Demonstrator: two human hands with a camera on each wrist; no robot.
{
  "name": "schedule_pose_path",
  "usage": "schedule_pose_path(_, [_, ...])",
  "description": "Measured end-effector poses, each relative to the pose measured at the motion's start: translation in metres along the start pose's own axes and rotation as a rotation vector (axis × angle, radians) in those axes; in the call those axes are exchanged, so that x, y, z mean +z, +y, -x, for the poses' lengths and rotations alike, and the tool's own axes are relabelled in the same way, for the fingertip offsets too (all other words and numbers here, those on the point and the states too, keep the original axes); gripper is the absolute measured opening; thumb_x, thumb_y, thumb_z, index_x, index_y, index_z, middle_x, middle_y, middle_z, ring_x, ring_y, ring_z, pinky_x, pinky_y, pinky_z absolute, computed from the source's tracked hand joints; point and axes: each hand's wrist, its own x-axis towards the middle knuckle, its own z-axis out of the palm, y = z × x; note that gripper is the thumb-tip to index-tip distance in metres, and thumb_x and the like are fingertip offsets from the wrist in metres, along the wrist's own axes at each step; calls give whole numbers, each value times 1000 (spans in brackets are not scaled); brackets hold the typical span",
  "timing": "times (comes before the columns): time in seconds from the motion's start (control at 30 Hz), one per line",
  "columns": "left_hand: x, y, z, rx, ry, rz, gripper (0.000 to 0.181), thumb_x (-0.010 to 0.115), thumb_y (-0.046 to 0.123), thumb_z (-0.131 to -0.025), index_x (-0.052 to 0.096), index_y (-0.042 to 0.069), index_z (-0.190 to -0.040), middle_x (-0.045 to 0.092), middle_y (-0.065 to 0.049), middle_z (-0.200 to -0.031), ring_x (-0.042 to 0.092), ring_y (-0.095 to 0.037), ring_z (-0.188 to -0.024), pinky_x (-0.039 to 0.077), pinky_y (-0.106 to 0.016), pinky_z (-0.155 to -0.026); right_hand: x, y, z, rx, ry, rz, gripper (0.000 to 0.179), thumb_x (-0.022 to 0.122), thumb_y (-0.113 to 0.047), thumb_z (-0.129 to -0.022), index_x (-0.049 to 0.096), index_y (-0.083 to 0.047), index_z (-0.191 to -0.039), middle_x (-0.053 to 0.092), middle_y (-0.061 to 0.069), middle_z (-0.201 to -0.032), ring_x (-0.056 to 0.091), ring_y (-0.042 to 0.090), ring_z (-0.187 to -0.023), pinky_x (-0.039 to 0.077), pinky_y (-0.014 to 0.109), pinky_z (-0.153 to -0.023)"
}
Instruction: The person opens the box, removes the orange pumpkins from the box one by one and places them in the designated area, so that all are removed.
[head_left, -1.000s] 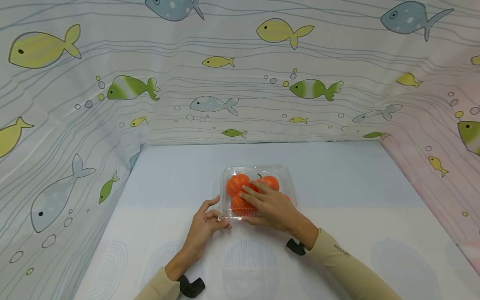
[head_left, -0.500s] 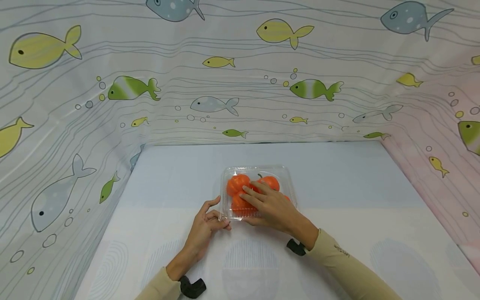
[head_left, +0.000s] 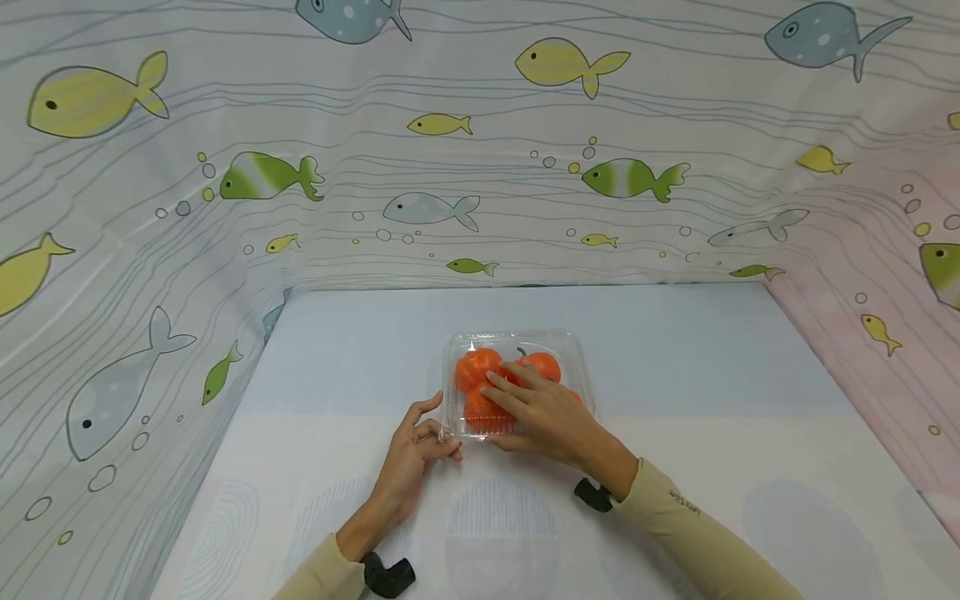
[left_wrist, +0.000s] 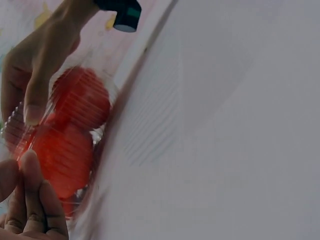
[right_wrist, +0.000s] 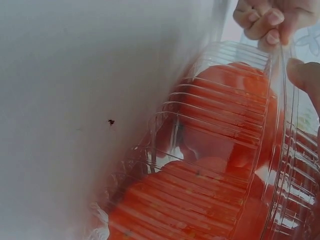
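Observation:
A clear plastic clamshell box lies on the table with its lid down. Several round, lobed, pumpkin-like orange things sit inside, one with a dark curved stem. At the box's front left corner, my left hand pinches the rim between thumb and fingers, as the right wrist view shows too. My right hand rests on the lid with its fingers spread and fairly straight. Its thumb touches the front rim in the left wrist view. This hand hides part of the contents and the box's front right corner.
The box stands on a white and pale blue tabletop with faint printed shapes. A fish-patterned curtain encloses the back and both sides. Black camera mounts are worn on both wrists.
Both hands and the box keep the same positions. Only a very slight shift of the head view shows.

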Motion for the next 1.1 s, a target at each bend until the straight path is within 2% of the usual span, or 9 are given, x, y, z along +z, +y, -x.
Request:
schedule_pose_path(0.13, [-1, -1, 1, 25, -14, -16, 66, 62, -2, -97, 39, 15, -156, 64, -6, -86, 69, -22, -73, 51, -35, -95, 0, 0, 0, -4, 11, -16, 68, 86, -47, -82, 68, -9, -136, 63, 10, -141, 55, 34, -131, 53, 49, -100])
schedule_pose_path(0.27, [-2, -2, 2, 48, -14, -38, 62, 61, 0, -100, 40, 18, -155, 67, -9, -86, 70, -23, -72, 56, -35, -89, -2, 1, 0, 0, 9, -29, 68, 85, -48, -83, 68, -10, -136, 63, 10, -141, 55, 34, -132, 54, 47, -100])
schedule_pose_path(0.5, [-8, 2, 2, 41, -53, -90, 66, 69, 5, -98, 40, 25, -153, 70, -20, -95, 74, -28, -81, 57, -36, -91, -3, 3, 0, -10, 32, -56, 68, 85, -49, -82, 68, -10, -135, 63, 11, -141, 56, 34, -131, 50, 47, -105])
schedule_pose_path(0.67, [-14, 1, -1, 48, -102, -91, 68, 72, 7, -97, 39, 24, -153, 71, -17, -94, 75, -28, -81, 58, -37, -91, -5, 3, -1, -2, 16, -64, 68, 85, -49, -81, 67, -11, -135, 62, 10, -142, 55, 33, -133, 49, 47, -107])
schedule_pose_path(0.87, [-19, 3, -4, 45, -147, -92, 71, 73, 5, -96, 36, 23, -154, 71, -16, -93, 74, -28, -81, 59, -40, -89, -6, 5, 2, -9, 10, -36, 71, 85, -52, -81, 65, -14, -138, 61, 8, -144, 55, 32, -133, 55, 45, -97])
schedule_pose_path(1.1, [-23, 5, -6, 44, -177, -97, 72, 73, 4, -95, 37, 24, -154, 71, -19, -95, 74, -29, -81, 59, -42, -88, -13, 13, 13, -1, 26, -22, 71, 85, -48, -80, 65, -13, -139, 62, 8, -142, 55, 29, -133, 52, 44, -103])
